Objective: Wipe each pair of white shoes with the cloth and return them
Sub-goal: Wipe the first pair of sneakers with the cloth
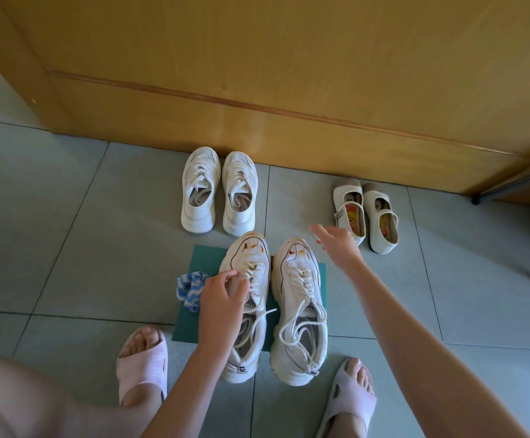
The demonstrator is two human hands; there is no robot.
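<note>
1. Gripping the left chunky sneaker (pixel 251 263) at its laces and tongue, the left hand (pixel 222 292) has its fingers curled over the top, centre of frame.
2. Right hand (pixel 336 240) hangs in the air right of centre with its fingers spread and loose. It holds nothing, and sits between the right chunky sneaker (pixel 300 311) and the strap shoes (pixel 364 213).
3. Both chunky sneakers are white with orange-brown stains on the toes. They stand side by side, toes toward the top of the frame, partly on a green mat (pixel 203 260) on the tiled floor (pixel 68 232).
4. Blue-and-white cloth (pixel 189 290) lies bunched on the mat's left part, just beside the left hand and the left sneaker.
5. White mesh sneakers (pixel 200 189) stand as a pair above the mat, upper centre, close to a wooden panel (pixel 289 74).
6. Strap shoes are a small white pair with patterned insoles, right of centre, well apart from the mesh pair.
7. Pink slipper (pixel 143 361) at lower left and a pale slipper (pixel 352 396) at lower right, a foot in each, flank the sneaker heels.
</note>
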